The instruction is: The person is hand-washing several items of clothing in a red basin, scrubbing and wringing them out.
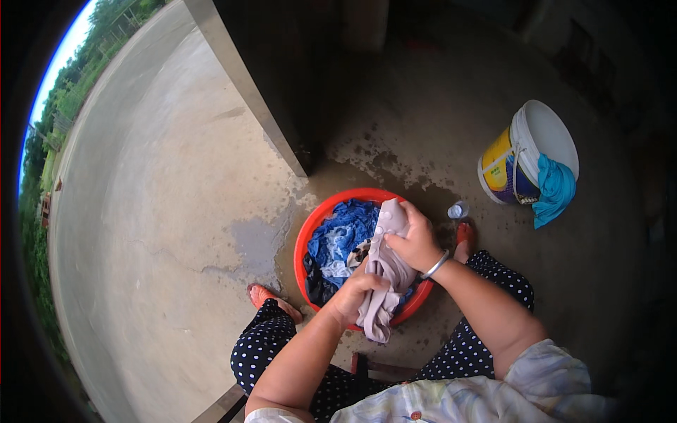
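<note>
Over a red plastic basin (302, 261) between my feet, both hands hold a pale pinkish-beige cloth (377, 317), stretched from the basin's upper right toward its front. My right hand (412, 243), with a silver bangle at the wrist, grips the upper part. Lower and to the left, my left hand (356, 292) closes on the same cloth. Beneath lies a heap of wet laundry (338, 233) in blue, white and dark fabric.
A white bucket (508, 166) with a turquoise cloth (553, 190) over its rim stands at the upper right, beside a small clear container (457, 210). A post (261, 113) rises behind the basin from the wet-patched concrete floor (176, 211). Greenery lines the far left.
</note>
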### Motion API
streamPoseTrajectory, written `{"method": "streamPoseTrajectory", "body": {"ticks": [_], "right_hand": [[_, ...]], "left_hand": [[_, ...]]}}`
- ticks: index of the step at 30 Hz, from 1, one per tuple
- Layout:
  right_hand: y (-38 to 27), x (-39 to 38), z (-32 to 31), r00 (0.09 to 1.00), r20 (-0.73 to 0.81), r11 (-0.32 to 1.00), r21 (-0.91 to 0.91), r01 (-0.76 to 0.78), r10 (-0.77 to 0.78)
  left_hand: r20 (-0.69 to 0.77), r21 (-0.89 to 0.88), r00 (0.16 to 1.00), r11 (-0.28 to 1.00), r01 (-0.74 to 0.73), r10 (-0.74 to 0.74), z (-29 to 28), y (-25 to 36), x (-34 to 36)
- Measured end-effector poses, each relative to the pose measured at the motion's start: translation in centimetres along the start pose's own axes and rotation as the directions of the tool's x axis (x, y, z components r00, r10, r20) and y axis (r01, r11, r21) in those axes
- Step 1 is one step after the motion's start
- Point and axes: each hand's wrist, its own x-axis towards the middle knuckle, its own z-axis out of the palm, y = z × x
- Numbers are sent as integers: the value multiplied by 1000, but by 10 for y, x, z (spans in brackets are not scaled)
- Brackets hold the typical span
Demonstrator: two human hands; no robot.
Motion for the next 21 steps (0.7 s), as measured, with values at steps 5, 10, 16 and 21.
{"method": "streamPoseTrajectory", "body": {"ticks": [5, 10, 16, 21], "right_hand": [[-29, -5, 7, 944, 329, 848, -494, 192, -22], [-30, 20, -12, 674, 714, 974, 222, 40, -190], [-21, 0, 5, 633, 626, 165, 758, -631, -455], [-62, 6, 21, 712, 447, -27, 837, -547, -542]], "left_hand": [[-123, 39, 990, 996, 75, -70, -1, -17, -3], [-41, 68, 967, 965, 253, -251, -2, -12, -13], [762, -425, 646, 713, 558, -51, 12, -24, -21], [725, -464, 685, 784, 413, 67, 23, -18, -23]]}}
